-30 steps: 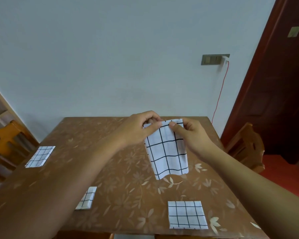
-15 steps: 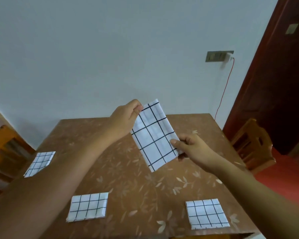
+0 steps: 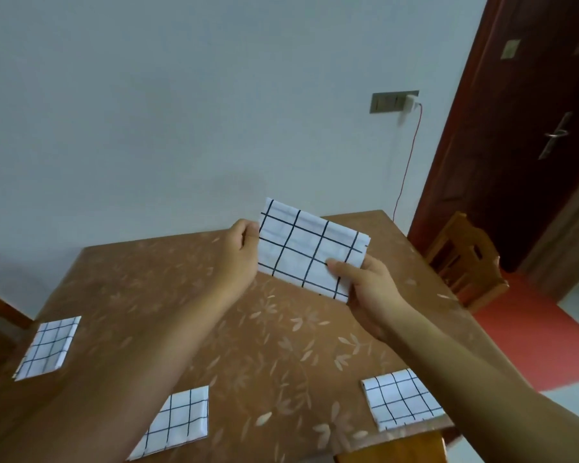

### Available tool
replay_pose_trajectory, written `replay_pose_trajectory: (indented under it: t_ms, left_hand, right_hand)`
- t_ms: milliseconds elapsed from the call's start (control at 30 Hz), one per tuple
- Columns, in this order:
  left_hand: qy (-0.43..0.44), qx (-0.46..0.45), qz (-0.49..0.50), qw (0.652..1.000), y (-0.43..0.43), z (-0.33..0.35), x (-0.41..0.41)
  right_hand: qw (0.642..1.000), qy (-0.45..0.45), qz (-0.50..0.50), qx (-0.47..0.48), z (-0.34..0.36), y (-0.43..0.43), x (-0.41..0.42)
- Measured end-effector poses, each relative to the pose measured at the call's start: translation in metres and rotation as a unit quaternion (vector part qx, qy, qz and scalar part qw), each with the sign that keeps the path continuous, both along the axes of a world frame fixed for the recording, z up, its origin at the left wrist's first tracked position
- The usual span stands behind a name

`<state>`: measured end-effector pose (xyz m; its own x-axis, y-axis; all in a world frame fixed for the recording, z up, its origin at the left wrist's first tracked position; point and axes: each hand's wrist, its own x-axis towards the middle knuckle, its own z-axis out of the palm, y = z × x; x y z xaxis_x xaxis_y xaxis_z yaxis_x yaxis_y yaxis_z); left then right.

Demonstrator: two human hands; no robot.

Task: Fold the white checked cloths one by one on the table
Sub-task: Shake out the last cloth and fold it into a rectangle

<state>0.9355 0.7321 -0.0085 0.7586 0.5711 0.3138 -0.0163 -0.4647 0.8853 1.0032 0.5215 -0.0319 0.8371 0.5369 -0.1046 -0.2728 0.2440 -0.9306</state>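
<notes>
4 cloths total. Held cloth (image 3: 310,253) above table (image 3: 168,279); left hand (image 3: 239,248), right hand (image 3: 370,289) pinching its opposite ends. 3 folded on table: left-edge cloth (image 3: 47,347), near-edge cloth (image 3: 178,421), right-corner cloth (image 3: 401,399).

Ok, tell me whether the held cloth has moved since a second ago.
Yes. The cloth has risen: its top corner now pokes above the far edge of the table, and it has turned from hanging upright to sideways.

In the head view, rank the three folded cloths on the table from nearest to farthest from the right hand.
1. Right cloth, near right corner, below the right hand.
2. Middle cloth, at the near edge.
3. Left cloth, at the left edge.
</notes>
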Motion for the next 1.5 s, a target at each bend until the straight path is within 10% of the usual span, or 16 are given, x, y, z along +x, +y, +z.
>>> replay_pose_trajectory:
  t_ms: [333,1500]
  left_hand:
    - [0.061,-0.097,-0.212,0.971,-0.021,-0.028,0.018]
    - [0.376,-0.067,-0.133,0.915,-0.198,-0.308,0.329]
  right_hand:
    - [0.99,-0.052,-0.084,-0.098,-0.017,-0.052,0.025]
    - [0.843,-0.125,0.038,-0.522,-0.268,-0.218,0.364]
